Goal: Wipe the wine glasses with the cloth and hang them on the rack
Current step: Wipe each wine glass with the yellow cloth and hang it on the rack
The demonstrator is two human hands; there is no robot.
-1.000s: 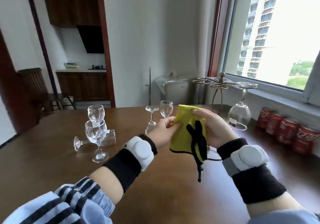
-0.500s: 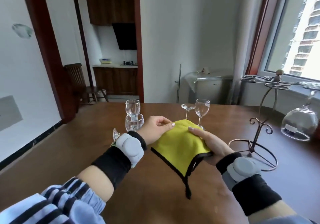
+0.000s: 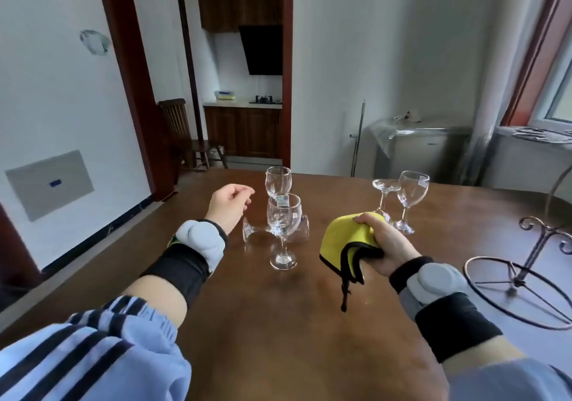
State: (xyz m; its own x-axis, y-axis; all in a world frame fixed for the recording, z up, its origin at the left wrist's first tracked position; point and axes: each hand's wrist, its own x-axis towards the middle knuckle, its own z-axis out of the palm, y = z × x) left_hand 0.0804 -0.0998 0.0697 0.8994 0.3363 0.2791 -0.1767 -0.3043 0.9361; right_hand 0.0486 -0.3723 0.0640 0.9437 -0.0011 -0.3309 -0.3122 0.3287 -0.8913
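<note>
My right hand (image 3: 382, 244) grips a yellow cloth (image 3: 343, 241) with black trim, held above the brown table (image 3: 278, 323). My left hand (image 3: 230, 205) hovers empty, fingers loosely curled, just left of an upright wine glass (image 3: 283, 230). Behind that glass another glass (image 3: 275, 230) lies on its side, and a third (image 3: 278, 180) stands further back. To the right stand an upright glass (image 3: 410, 199) and an upside-down one (image 3: 385, 199). The metal rack (image 3: 526, 276) stands at the right edge; its top is out of frame.
A wooden chair (image 3: 182, 134) stands beyond the table's far left corner by a doorway. A covered appliance (image 3: 414, 146) stands against the far wall. The window sill runs along the right.
My left hand let go of the cloth and moved left toward the glasses. My right hand keeps the cloth, bunched. The view turned left, so the hanging glass and the cans left the frame.
</note>
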